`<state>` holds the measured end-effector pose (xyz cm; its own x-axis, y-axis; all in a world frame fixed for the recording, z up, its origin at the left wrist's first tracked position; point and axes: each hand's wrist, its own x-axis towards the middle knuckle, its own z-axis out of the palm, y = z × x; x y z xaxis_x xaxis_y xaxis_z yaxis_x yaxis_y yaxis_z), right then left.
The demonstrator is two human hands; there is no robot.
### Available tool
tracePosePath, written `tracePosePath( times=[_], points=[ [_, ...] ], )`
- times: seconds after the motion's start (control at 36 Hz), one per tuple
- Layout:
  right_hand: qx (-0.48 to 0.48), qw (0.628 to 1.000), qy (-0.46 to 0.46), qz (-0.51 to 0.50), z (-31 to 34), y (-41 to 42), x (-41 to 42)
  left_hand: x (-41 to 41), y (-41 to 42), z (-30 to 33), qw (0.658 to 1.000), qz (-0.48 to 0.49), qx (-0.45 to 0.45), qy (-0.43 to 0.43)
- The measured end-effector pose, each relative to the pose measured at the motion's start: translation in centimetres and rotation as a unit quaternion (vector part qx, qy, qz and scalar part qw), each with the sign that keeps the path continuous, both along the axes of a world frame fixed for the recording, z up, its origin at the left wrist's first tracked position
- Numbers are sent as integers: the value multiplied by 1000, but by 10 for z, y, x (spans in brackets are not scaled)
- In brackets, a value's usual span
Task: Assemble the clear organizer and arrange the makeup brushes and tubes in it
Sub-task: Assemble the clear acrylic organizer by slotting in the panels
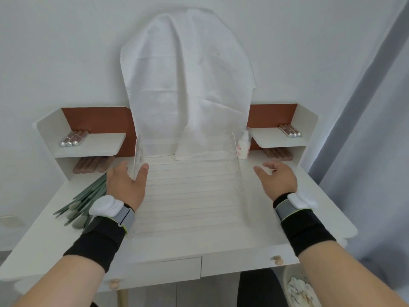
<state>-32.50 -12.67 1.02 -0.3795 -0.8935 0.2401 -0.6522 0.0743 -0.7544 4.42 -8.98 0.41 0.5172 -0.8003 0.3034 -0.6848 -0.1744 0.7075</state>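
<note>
1. Both forearms are wearing black wristbands above a white dressing table point(254, 229).
2. Left hand point(127, 185) is pinching the clear organizer point(188, 185) at its left wall; right hand point(276, 178) is hovering, fingers spread.
3. Green makeup brushes point(86, 200) are lying left; the white bottle's point(243, 145) red label is unreadable.

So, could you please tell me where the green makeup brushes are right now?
In the head view, the green makeup brushes lie in a loose pile on the left side of the white table, just outside the left hand and below the left shelf.
</note>
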Motion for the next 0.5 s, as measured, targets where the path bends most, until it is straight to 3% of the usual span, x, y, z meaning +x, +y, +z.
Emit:
tracePosePath(
  times=[0.14,0.25,0.5],
  points=[
    [146,978,145,-35,-12,2,-16,-23,5,7,997,40,-52,-44],
    [176,973,149,-21,-20,7,-14,-39,15,16,995,55,-63,-45],
    [179,976,121,10,-9,19,-16,-58,21,25,990,-11,-83,-111]
  ],
)
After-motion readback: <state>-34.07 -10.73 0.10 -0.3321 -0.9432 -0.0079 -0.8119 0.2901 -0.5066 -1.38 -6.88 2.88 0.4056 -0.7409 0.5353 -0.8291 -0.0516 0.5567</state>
